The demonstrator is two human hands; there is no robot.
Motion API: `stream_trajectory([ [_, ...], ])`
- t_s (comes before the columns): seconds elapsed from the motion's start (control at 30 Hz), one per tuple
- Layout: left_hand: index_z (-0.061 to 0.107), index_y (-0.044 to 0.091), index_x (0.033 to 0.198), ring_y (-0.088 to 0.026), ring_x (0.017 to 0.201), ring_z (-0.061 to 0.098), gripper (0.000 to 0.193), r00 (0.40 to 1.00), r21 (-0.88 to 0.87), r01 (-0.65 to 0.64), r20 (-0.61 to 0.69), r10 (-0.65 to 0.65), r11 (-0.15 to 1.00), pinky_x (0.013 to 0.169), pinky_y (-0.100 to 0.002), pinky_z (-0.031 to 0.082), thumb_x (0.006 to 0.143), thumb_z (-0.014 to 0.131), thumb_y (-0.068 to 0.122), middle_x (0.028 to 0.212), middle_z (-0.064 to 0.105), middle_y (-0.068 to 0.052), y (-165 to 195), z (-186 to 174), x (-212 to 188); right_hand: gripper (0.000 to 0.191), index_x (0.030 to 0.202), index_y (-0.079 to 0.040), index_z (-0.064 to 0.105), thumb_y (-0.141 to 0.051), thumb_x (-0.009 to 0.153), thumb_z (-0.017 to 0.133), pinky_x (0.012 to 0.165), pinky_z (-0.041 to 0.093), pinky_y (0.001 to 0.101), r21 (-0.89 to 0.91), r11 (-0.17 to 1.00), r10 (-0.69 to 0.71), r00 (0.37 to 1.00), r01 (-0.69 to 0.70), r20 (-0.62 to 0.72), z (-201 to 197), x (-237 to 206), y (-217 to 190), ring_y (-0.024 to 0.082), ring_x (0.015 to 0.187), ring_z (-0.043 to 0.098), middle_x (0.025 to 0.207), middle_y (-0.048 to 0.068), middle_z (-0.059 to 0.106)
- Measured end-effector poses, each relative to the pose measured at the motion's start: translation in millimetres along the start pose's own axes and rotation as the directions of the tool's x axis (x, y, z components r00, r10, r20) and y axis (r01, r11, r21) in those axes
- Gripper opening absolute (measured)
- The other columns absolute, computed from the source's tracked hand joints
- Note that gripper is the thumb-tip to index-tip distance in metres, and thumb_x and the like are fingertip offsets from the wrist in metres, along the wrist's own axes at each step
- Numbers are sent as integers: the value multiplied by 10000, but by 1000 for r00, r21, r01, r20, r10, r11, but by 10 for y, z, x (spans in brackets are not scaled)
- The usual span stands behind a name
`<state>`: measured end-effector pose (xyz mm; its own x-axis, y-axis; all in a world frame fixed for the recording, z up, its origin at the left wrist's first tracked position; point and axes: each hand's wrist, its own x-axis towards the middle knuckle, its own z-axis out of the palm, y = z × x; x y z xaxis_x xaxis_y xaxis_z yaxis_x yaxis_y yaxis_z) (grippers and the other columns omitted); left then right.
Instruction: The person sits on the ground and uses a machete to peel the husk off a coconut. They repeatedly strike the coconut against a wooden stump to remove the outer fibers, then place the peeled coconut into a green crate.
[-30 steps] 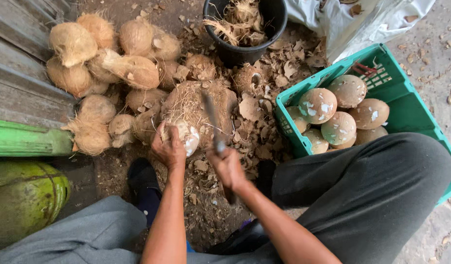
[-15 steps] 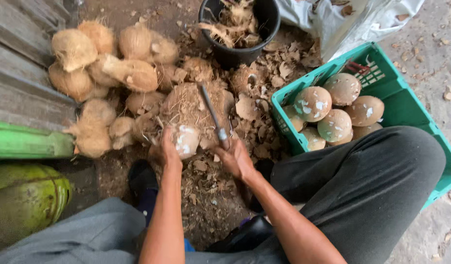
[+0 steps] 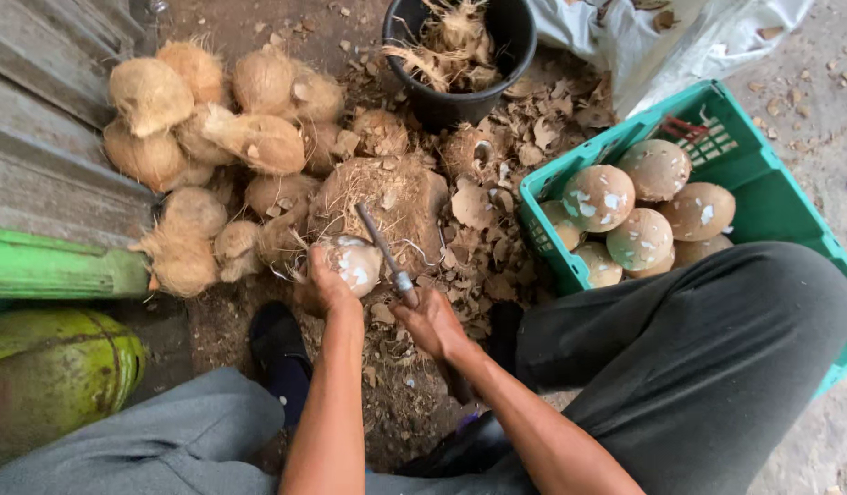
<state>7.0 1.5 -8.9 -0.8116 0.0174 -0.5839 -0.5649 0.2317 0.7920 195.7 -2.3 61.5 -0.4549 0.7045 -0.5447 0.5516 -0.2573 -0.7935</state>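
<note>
Dirt ground littered with husk scraps. Left hand (image 3: 321, 286) clamps a half-peeled coconut (image 3: 354, 264) against the fibrous block (image 3: 387, 203); right hand (image 3: 431, 321) fists the blade (image 3: 379, 238) across it. Mid-shaving, I'd say; next stroke needs a turned nut. Beyond, green crate (image 3: 772, 197) of cleaned ones.

Pale coconut (image 3: 354, 264), knife (image 3: 385, 246) across it

The coconut (image 3: 354, 264) under my left hand (image 3: 321, 286) is pale, part-scraped shell, rough and matt. The blade (image 3: 379, 240) in my right hand (image 3: 430, 321) is dull dark metal. The unpeeled coconuts (image 3: 203, 110) are dry, hairy fibre. The green crate (image 3: 772, 197) is smooth plastic, the bucket (image 3: 510, 55) matt black plastic.
</note>
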Motion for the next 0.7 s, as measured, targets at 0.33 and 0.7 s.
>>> stream_trajectory([
  [0.33,505,161,1177,-206,786,713,632,986,21,-108,-125,110,994,605,-380,619,729,813,485,1057,635,-121,95,19,-283,208,802,-76,606,-222,949,622,442,449,350,120,992,24,1000,-23,-7,94,-3,41,150,480,497,615,32,570],
  [0.7,684,104,980,-201,742,742,283,912,-169,-87,382,147,982,612,-345,611,872,690,365,922,711,-80,38,-160,142,284,839,-53,583,-297,909,711,577,497,433,-17,994,-103,984,106,145,-87,420,587,219,605,530,692,105,575],
])
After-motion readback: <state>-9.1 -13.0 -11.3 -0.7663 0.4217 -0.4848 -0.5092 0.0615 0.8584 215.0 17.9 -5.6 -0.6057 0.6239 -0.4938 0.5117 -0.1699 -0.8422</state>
